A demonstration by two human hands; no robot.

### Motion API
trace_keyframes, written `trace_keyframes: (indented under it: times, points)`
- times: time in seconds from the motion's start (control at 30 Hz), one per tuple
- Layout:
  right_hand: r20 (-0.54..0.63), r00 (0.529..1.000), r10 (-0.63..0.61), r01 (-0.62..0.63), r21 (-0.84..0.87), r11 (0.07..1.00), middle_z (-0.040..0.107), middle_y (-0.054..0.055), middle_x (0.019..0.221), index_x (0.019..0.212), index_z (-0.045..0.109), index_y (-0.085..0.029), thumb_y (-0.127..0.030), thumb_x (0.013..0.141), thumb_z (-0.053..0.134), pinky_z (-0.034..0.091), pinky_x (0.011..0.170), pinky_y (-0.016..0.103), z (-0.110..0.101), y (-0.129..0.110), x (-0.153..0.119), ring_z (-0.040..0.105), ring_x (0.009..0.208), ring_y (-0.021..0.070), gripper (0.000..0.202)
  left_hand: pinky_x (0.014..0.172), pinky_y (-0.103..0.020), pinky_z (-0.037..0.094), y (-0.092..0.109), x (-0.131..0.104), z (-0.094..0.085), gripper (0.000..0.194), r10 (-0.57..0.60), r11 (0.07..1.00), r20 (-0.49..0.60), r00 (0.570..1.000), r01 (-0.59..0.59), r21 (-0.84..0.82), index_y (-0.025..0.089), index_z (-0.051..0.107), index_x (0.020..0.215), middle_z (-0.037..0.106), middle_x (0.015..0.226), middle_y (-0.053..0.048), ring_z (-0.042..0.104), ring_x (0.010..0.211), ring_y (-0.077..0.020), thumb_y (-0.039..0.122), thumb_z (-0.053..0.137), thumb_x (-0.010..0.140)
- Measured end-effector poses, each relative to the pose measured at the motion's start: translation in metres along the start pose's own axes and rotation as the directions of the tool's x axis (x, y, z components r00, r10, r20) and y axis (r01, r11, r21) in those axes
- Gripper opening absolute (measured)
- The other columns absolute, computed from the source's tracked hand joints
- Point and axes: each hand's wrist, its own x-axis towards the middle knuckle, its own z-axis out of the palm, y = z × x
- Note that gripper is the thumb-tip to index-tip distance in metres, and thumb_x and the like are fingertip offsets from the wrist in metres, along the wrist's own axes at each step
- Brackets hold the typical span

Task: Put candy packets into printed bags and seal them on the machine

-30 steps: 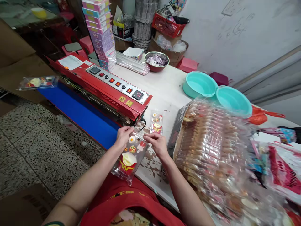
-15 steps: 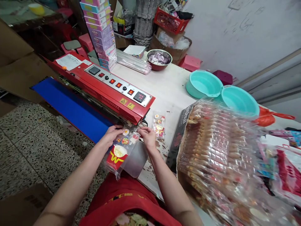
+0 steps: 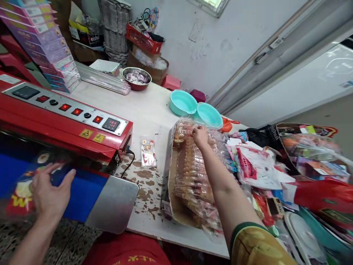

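My left hand is over the blue conveyor belt of the red sealing machine, its thumb and fingers apart. Beside and partly behind its fingers is a blurred clear plastic packet with a red-and-yellow fries-box design; I cannot tell whether they touch. My right hand reaches to the far end of a cardboard box filled with a row of clear plastic packets. Its fingers are bent closed on the top edge of a packet there, and their tips are partly hidden.
Another small packet lies on the white table between machine and box. A metal plate extends from the belt's end. Two turquoise basins stand behind the box. A metal bowl and stacked cartons are farther back; mixed bags crowd the right.
Both hands were together on the fries packet at the machine's near end. That packet is now farther left along the belt, the left hand has opened, and the right hand has moved to the box.
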Motion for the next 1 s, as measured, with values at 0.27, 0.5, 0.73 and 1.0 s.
trace_keyframes:
  times: [0.27, 0.5, 0.73, 1.0]
  points:
    - [0.001, 0.832, -0.554, 0.485, 0.482, 0.729, 0.072, 0.009, 0.103, 0.079, 0.071, -0.022, -0.042, 0.08, 0.069, 0.053, 0.083, 0.04, -0.097, -0.048, -0.031, 0.066, 0.095, 0.0246, 0.02, 0.095, -0.039, 0.047, 0.08, -0.064, 0.017, 0.032, 0.157, 0.948, 0.307, 0.938, -0.056, -0.314, 0.021, 0.064, 0.102, 0.065, 0.112, -0.008, 0.061, 0.104, -0.0245, 0.044, 0.059, 0.081]
    - [-0.019, 0.886, -0.463, 0.309, 0.768, 0.56, 0.076, 0.005, 0.088, 0.081, 0.076, -0.026, -0.041, 0.077, 0.073, 0.058, 0.074, 0.039, -0.136, -0.127, -0.113, 0.072, 0.08, 0.0244, 0.015, 0.098, -0.036, 0.045, 0.191, -0.052, 0.022, 0.07, 0.261, 0.526, 0.631, 0.731, 0.44, -0.727, 0.022, 0.054, 0.129, 0.059, 0.13, -0.012, 0.056, 0.119, -0.0258, 0.035, 0.08, 0.066]
    - [0.29, 0.908, -0.302, -0.171, 0.915, 0.364, 0.077, 0.005, 0.08, 0.073, 0.077, -0.023, -0.041, 0.066, 0.08, 0.058, 0.075, 0.037, -0.04, -0.177, -0.172, 0.072, 0.076, 0.0241, 0.019, 0.056, -0.026, 0.048, 0.157, -0.046, 0.035, 0.04, -0.048, 0.397, 0.789, 0.612, 0.737, -0.547, 0.01, 0.071, 0.073, 0.07, 0.072, -0.008, 0.061, 0.059, -0.0158, 0.043, 0.083, 0.055]
    - [0.584, 0.805, -0.108, -0.583, 0.811, 0.041, 0.073, 0.003, 0.066, 0.079, 0.067, -0.017, -0.036, 0.048, 0.088, 0.057, 0.062, 0.032, 0.039, -0.226, -0.209, 0.067, 0.06, 0.0183, 0.042, 0.046, -0.025, 0.046, 0.08, -0.049, 0.054, 0.039, -0.352, 0.368, 0.751, 0.559, 0.82, -0.439, 0.011, 0.065, 0.067, 0.066, 0.058, -0.005, 0.058, 0.046, -0.014, 0.042, 0.084, 0.051]
